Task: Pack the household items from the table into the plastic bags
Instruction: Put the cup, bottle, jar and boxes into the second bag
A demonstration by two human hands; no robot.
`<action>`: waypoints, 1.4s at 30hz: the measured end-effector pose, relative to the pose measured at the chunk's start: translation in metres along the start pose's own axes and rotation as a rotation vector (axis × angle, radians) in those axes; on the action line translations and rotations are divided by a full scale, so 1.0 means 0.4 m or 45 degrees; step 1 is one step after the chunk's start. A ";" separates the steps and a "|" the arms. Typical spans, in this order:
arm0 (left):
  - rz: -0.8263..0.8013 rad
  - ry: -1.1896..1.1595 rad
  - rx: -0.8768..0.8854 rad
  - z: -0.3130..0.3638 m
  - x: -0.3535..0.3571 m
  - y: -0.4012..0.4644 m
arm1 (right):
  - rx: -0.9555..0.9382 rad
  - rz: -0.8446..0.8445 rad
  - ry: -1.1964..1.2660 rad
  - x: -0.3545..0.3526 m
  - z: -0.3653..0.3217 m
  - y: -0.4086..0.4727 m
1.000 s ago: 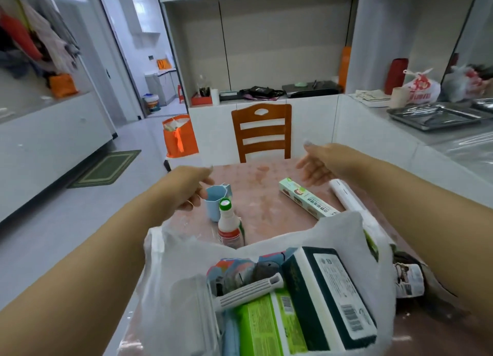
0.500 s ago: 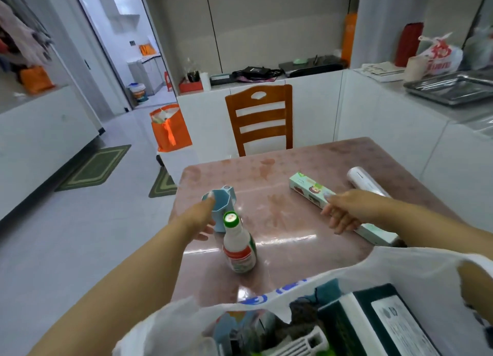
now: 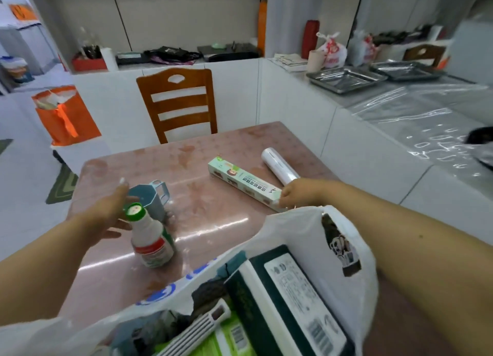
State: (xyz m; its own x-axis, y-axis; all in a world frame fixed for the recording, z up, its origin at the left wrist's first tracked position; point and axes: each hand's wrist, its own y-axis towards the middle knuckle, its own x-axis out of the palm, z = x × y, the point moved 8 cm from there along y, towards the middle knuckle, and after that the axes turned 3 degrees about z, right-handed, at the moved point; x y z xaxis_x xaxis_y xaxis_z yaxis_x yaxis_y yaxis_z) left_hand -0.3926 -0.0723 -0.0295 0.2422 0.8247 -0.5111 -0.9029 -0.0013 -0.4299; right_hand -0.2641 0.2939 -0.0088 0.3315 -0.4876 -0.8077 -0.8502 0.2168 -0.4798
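**At the pink table, both our hands among the last items**

On the near edge of the table [image 3: 213,155], our white plastic bag [image 3: 306,230] stands open, already holding a dark green box [image 3: 290,297], a bright green packet [image 3: 229,337] and a white slatted piece [image 3: 192,331]. Our left hand [image 3: 106,211] hangs with fingers spread and slack, holding nothing, just beside the green cap of a white bottle [image 3: 152,238] with a red label; a blue cup [image 3: 152,201] sits right behind it. To the right, our right hand [image 3: 298,193] curls its fingers at the near end of a long pale-green box [image 3: 244,182]; we cannot tell if the grip has closed. A white roll [image 3: 278,167] lies just beyond that box, roughly parallel to it. At the far side of the table stands a wooden chair [image 3: 178,102], with an orange bag [image 3: 64,115] on the floor to the left.
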 end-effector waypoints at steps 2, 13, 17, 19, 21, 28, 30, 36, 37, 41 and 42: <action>0.101 -0.012 0.030 0.009 -0.022 -0.011 | 0.023 -0.028 -0.019 0.000 0.027 -0.016; 0.157 -0.133 0.214 0.198 -0.074 -0.167 | -0.072 -0.140 -0.345 0.030 0.098 -0.087; -0.162 -0.157 0.294 0.300 0.028 -0.300 | -0.069 -0.130 -0.411 0.050 0.109 -0.106; -0.261 -0.119 0.312 0.333 0.075 -0.353 | -0.071 -0.174 -0.476 0.077 0.121 -0.103; -0.332 -0.065 0.341 0.357 0.121 -0.398 | -0.060 -0.267 -0.530 0.113 0.137 -0.104; -0.422 0.008 0.364 0.384 0.183 -0.484 | -0.113 -0.082 -0.557 0.147 0.156 -0.087; -0.407 -0.007 0.359 0.382 0.167 -0.497 | -0.189 0.066 -0.447 0.081 0.125 -0.097; -0.387 0.229 0.359 0.350 0.087 -0.560 | -0.504 0.732 0.694 -0.293 -0.019 -0.306; -0.420 0.382 0.371 0.336 0.078 -0.579 | -0.612 0.752 0.874 -0.340 -0.056 -0.373; -0.480 1.300 0.332 0.231 0.042 -0.638 | -0.968 0.482 0.947 -0.359 -0.253 -0.622; -0.413 1.501 0.330 0.212 0.026 -0.639 | -0.977 0.386 0.832 -0.318 -0.300 -0.655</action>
State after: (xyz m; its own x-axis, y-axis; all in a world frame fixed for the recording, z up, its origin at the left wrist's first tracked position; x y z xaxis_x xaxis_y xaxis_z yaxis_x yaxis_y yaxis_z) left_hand -0.1894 -0.0154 0.1381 0.5160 -0.2423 -0.8216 -0.7530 0.3290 -0.5699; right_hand -0.1327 0.1975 0.2607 -0.0291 -0.9135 -0.4058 -0.9674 -0.0764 0.2414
